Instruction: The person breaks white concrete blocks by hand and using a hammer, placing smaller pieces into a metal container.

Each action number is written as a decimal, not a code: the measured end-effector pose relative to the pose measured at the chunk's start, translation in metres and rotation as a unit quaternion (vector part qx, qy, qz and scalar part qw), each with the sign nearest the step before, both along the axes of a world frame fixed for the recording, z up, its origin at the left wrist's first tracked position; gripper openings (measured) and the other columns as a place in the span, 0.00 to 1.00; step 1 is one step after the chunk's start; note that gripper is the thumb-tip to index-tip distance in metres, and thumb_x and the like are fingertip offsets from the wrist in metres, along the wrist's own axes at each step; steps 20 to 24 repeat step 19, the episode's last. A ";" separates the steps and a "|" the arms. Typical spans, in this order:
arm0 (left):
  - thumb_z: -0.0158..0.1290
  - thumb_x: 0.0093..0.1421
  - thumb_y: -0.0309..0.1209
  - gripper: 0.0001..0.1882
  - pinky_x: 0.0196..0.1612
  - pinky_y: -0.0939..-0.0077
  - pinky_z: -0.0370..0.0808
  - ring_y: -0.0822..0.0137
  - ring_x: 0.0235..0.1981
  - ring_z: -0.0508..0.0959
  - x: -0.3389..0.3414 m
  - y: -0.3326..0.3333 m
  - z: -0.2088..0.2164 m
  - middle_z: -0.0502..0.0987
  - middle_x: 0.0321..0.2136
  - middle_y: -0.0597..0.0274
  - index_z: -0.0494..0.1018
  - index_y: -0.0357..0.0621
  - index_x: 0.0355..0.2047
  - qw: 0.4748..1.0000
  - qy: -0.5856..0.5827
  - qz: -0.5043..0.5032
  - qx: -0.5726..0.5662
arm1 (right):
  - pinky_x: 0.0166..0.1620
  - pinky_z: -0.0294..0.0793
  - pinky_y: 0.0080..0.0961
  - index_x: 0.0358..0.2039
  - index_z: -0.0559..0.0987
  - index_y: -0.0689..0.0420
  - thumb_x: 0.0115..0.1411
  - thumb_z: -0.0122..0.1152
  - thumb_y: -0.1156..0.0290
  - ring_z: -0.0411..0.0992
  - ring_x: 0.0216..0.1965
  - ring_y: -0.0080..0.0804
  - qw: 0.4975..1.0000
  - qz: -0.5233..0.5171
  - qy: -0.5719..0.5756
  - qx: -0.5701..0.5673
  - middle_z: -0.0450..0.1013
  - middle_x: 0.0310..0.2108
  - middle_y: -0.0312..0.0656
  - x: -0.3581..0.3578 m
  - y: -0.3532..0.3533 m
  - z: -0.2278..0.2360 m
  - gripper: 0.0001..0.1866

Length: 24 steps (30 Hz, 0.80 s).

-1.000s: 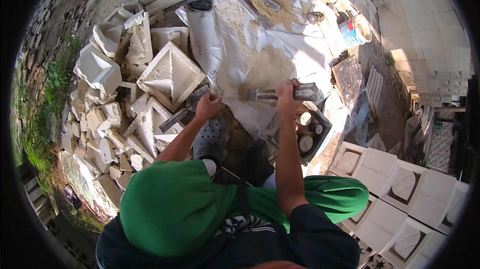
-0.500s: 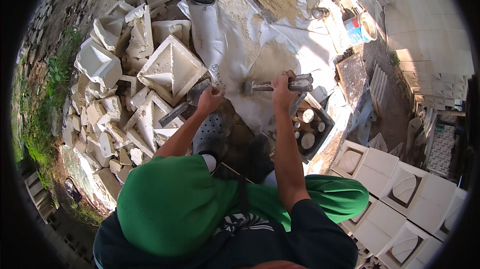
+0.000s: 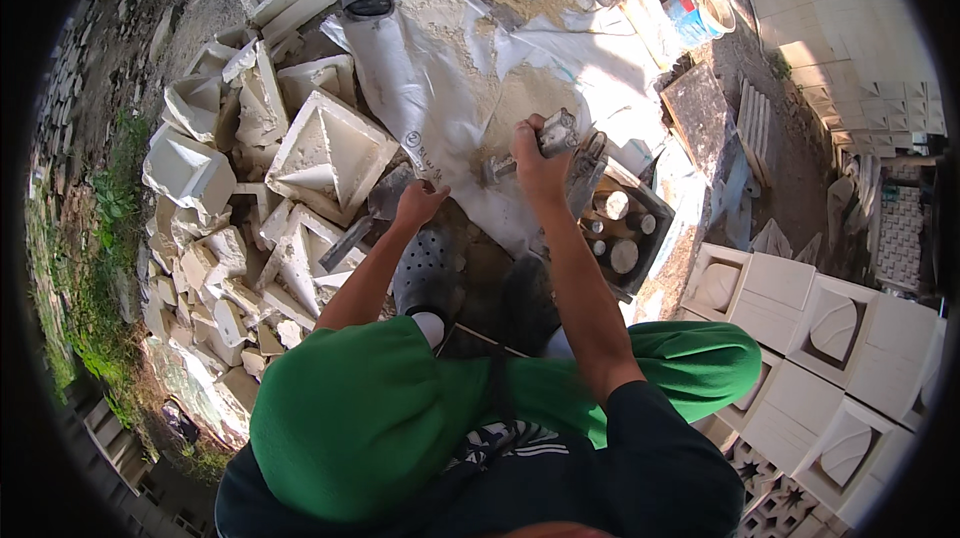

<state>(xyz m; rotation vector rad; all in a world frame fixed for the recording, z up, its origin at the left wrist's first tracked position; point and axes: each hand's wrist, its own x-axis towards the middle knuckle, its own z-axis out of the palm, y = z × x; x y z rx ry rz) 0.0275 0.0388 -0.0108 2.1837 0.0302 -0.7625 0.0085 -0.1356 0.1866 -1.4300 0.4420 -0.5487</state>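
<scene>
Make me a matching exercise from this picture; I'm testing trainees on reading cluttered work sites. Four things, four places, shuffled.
Things:
1. Right hand
2. Left hand
3. Blue bucket
4. Heap of broken white casts

Places:
A. Far end of the white sheet, upper right
B. Gripping a grey metal tool
C. Left of the sheet, beside the grass
D. At the sheet's near edge, fingers on it, holding nothing that shows

Pairs: 1-B, 2-D, 3-A, 4-C
</scene>
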 end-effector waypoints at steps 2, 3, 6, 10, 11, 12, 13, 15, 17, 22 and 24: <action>0.58 0.49 0.48 0.24 0.40 0.63 0.73 0.53 0.36 0.78 0.001 0.000 0.009 0.78 0.30 0.48 0.75 0.36 0.29 0.999 0.006 -0.036 0.022 | 0.19 0.52 0.18 0.17 0.58 0.53 0.56 0.49 0.78 0.52 0.15 0.16 0.998 0.034 -0.022 0.038 0.54 0.15 0.29 -0.003 -0.006 0.021 0.15; 0.57 0.50 0.48 0.24 0.40 0.62 0.73 0.52 0.36 0.78 0.003 0.001 0.009 0.78 0.31 0.47 0.75 0.35 0.29 1.000 0.000 -0.023 -0.003 | 0.19 0.52 0.18 0.17 0.58 0.53 0.56 0.49 0.78 0.52 0.15 0.16 0.998 0.029 -0.019 0.044 0.54 0.15 0.29 -0.005 -0.006 0.031 0.15; 0.55 0.51 0.48 0.23 0.40 0.62 0.73 0.50 0.35 0.78 0.003 0.007 -0.001 0.78 0.31 0.46 0.76 0.35 0.29 0.999 -0.024 -0.017 -0.017 | 0.20 0.54 0.15 0.16 0.65 0.57 0.55 0.54 0.79 0.57 0.18 0.11 0.994 0.044 -0.092 0.047 0.59 0.16 0.25 -0.009 -0.018 0.028 0.13; 0.54 0.52 0.48 0.23 0.40 0.61 0.73 0.49 0.35 0.78 0.009 -0.003 0.019 0.78 0.30 0.46 0.77 0.36 0.28 0.996 -0.006 -0.087 0.031 | 0.20 0.54 0.17 0.15 0.66 0.58 0.55 0.54 0.77 0.57 0.17 0.12 0.995 0.002 -0.094 0.033 0.60 0.14 0.26 0.010 -0.017 -0.028 0.12; 0.54 0.52 0.48 0.23 0.40 0.61 0.73 0.49 0.35 0.78 0.016 -0.002 0.034 0.78 0.30 0.46 0.77 0.36 0.28 0.994 -0.012 -0.098 0.034 | 0.20 0.55 0.19 0.15 0.67 0.59 0.54 0.55 0.75 0.58 0.17 0.13 0.999 0.022 -0.038 -0.008 0.61 0.13 0.28 0.012 -0.017 -0.023 0.12; 0.54 0.52 0.48 0.23 0.41 0.62 0.73 0.49 0.35 0.78 0.024 -0.002 0.051 0.78 0.29 0.45 0.77 0.36 0.28 0.986 0.010 -0.160 0.055 | 0.19 0.57 0.21 0.15 0.68 0.60 0.54 0.56 0.72 0.59 0.16 0.14 0.998 0.041 0.017 -0.047 0.62 0.11 0.30 0.014 -0.018 -0.017 0.13; 0.54 0.52 0.48 0.23 0.41 0.62 0.73 0.49 0.35 0.79 0.023 0.006 0.066 0.78 0.29 0.45 0.77 0.36 0.27 0.972 0.037 -0.217 0.081 | 0.19 0.57 0.21 0.15 0.68 0.60 0.54 0.56 0.72 0.59 0.16 0.14 0.999 0.033 0.015 -0.039 0.62 0.11 0.30 0.010 -0.011 -0.017 0.13; 0.54 0.53 0.50 0.24 0.42 0.63 0.73 0.53 0.35 0.79 0.035 0.006 0.094 0.79 0.29 0.47 0.77 0.36 0.31 0.972 -0.059 -0.226 0.027 | 0.19 0.59 0.25 0.15 0.70 0.62 0.53 0.56 0.68 0.60 0.14 0.19 0.991 0.038 0.078 -0.098 0.63 0.09 0.34 0.013 -0.014 -0.010 0.14; 0.54 0.54 0.53 0.27 0.45 0.63 0.72 0.55 0.38 0.78 0.055 0.000 0.144 0.78 0.38 0.52 0.74 0.45 0.45 0.956 -0.105 -0.262 -0.075 | 0.21 0.62 0.31 0.16 0.72 0.62 0.53 0.57 0.65 0.62 0.13 0.25 0.985 0.046 0.082 -0.143 0.67 0.11 0.38 0.010 -0.015 -0.008 0.15; 0.55 0.53 0.54 0.35 0.48 0.63 0.71 0.51 0.40 0.78 0.072 -0.013 0.200 0.77 0.42 0.54 0.64 0.51 0.57 0.951 -0.092 -0.280 -0.097 | 0.23 0.64 0.36 0.16 0.72 0.61 0.53 0.57 0.61 0.64 0.14 0.35 0.965 0.086 0.099 -0.228 0.71 0.13 0.40 0.005 -0.019 0.001 0.17; 0.55 0.53 0.54 0.35 0.48 0.63 0.71 0.51 0.40 0.78 0.072 -0.013 0.200 0.77 0.42 0.54 0.64 0.51 0.57 0.951 -0.092 -0.280 -0.097 | 0.23 0.64 0.36 0.16 0.72 0.61 0.53 0.57 0.61 0.64 0.14 0.35 0.965 0.086 0.099 -0.228 0.71 0.13 0.40 0.005 -0.019 0.001 0.17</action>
